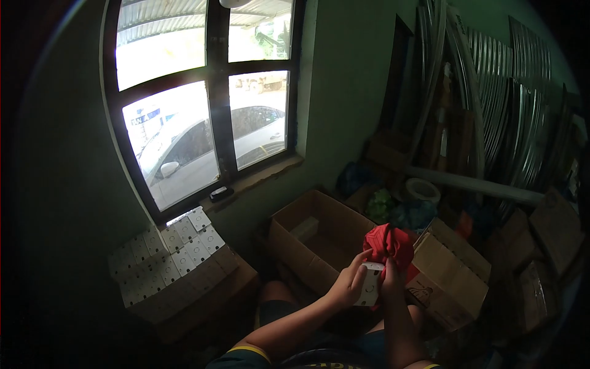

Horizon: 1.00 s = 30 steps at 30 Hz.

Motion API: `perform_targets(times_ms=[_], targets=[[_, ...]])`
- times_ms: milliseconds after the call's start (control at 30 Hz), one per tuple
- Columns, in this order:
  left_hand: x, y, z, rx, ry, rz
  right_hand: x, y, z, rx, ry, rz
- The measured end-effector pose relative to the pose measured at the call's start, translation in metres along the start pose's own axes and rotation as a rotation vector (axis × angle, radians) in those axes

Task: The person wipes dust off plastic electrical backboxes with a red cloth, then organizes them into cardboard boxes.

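Observation:
My left hand (pixel 351 284) is closed on the left side of a small white box (pixel 370 284) with dark marks on its face, held above my lap. At the box's right side is my right hand (pixel 392 280), its fingers closed round the lower part of a bunched red cloth (pixel 393 243). The cloth rises just above and behind the box, and part of it hangs to the right. Whether my right hand also grips the box is hard to tell.
Rows of similar white boxes (pixel 178 255) lie on a cardboard box at the left. An open cardboard box (pixel 292 230) stands ahead, and another carton (pixel 455 270) is right of my hands. Metal profiles (pixel 491 92) lean at the back right. A window (pixel 218 92) is ahead left.

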<state>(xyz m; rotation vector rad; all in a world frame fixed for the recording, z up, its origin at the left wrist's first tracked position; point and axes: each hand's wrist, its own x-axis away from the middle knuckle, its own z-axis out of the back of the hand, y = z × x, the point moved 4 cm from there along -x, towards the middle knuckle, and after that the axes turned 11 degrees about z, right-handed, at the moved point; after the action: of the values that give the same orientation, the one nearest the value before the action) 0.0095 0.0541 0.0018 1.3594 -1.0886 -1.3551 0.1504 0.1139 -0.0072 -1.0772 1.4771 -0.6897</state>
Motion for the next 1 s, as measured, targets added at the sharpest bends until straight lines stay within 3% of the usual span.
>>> perform_targets(times_ms=[33,133,267,333,367,433,567,600,667,700,800,833,867,933,1000], targets=[[-0.001,0.002,0.001,0.011,0.076,-0.088,0.0,0.005,0.0,-0.007,0.033,0.01],[-0.018,-0.019,0.028,0.065,0.496,-0.282,0.021,0.0,-0.026,0.19,-0.276,0.111],[-0.016,-0.023,0.047,0.404,0.407,-0.013,0.038,-0.009,-0.045,0.157,-0.377,0.415],[-0.004,-0.012,0.032,0.231,0.341,-0.001,0.026,-0.021,-0.043,0.033,-0.366,0.462],[0.0,-0.02,0.026,0.181,0.341,-0.038,0.017,-0.03,-0.039,0.28,-0.312,0.571],[0.002,-0.03,0.024,-0.008,0.304,-0.071,0.007,-0.031,-0.031,0.228,-0.433,0.269],[-0.001,-0.007,0.024,-0.014,0.231,-0.124,0.002,-0.053,-0.034,0.357,-0.519,0.43],[0.0,-0.004,0.023,0.042,0.192,-0.021,0.004,-0.05,-0.031,0.371,-0.517,0.449],[0.004,-0.003,0.018,0.153,0.115,0.187,0.009,-0.037,-0.02,0.215,-0.232,0.3],[0.003,-0.005,0.016,0.178,0.132,0.202,0.013,-0.035,-0.018,0.136,-0.089,0.223],[0.0,-0.004,0.006,0.497,0.207,0.258,0.014,-0.045,-0.026,-0.039,0.061,0.294],[-0.002,-0.008,0.009,0.541,0.254,0.26,0.015,-0.027,-0.021,0.056,-0.072,0.356],[-0.006,-0.001,0.016,0.626,0.259,0.151,0.021,-0.049,-0.032,0.362,-0.187,0.527],[-0.009,0.014,0.031,0.732,0.332,0.057,0.036,-0.035,-0.044,0.63,-0.432,0.897],[-0.012,0.016,0.036,0.638,0.311,0.005,0.043,-0.03,-0.044,0.568,-0.433,0.847]])
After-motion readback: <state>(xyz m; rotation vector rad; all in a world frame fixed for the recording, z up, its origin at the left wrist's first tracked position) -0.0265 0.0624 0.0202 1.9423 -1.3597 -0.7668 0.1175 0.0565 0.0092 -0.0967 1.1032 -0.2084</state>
